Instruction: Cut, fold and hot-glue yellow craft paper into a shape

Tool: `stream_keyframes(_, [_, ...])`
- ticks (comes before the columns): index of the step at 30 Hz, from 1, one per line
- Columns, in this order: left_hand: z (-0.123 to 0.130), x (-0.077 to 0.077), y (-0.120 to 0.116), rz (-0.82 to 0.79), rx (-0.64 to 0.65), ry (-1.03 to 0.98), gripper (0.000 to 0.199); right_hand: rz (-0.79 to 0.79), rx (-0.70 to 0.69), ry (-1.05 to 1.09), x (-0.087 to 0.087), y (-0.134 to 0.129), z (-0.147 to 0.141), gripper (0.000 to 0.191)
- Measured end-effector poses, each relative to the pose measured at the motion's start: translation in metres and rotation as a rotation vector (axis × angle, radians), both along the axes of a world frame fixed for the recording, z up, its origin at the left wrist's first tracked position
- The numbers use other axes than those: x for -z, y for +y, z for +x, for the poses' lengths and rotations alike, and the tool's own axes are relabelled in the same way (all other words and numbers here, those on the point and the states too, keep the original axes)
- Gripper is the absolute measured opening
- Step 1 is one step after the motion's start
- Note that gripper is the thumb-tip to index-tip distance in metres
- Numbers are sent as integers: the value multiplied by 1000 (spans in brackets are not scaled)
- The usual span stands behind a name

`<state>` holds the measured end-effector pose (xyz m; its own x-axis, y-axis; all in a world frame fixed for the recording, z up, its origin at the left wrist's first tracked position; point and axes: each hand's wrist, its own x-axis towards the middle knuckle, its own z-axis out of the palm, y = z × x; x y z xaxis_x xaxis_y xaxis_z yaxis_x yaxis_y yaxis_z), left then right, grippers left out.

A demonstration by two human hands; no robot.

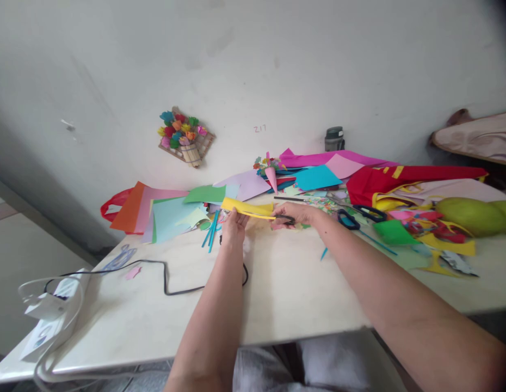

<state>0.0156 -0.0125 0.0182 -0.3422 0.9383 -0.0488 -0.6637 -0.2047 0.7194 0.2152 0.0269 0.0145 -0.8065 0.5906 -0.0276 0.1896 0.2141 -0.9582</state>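
Note:
A strip of yellow paper (248,208) is held up over the table, its left end pinched by my left hand (235,223). At its right end, my right hand (297,211) is closed around the dark handles of scissors (286,220). The scissor blades lie along the paper's lower edge, where a narrow yellow sliver shows; the blades themselves are hard to make out. Just left of my left hand lie thin blue paper strips (213,231). Small paper scraps (322,202) are scattered behind and right of my right hand.
Coloured sheets (167,215) lie at back left. A pink paper cone with flowers (271,178) stands near the wall. Dark-handled scissors (369,212) and a red cloth (375,185) are at right. A black cable (165,277) runs from the white power strip (53,321).

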Motion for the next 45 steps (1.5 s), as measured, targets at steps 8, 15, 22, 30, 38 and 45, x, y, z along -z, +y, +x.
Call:
stream_keyframes(8, [1,0,0,2,18,-3,8,-12,1,4,-3,-7,-1,22])
stream_keyframes(15, [-2,2,1,17,44,-15,9,-23,-34,-53,-9,-13,5,28])
stream_keyframes(22, [-3,4,3,-9,53,14,6,-61,-66,-23,-11,-13,5,31])
stream_keyframes(30, [-2,5,5,-27,38,12,6,-58,14,-70,-17,-20,-4,26])
stream_keyframes(38, [-1,6,5,-52,20,-7,4,19,90,-120,-13,-20,-9,27])
stream_keyframes(45, [1,4,3,-44,7,-13,5,37,91,-79,-8,-15,-9,25])
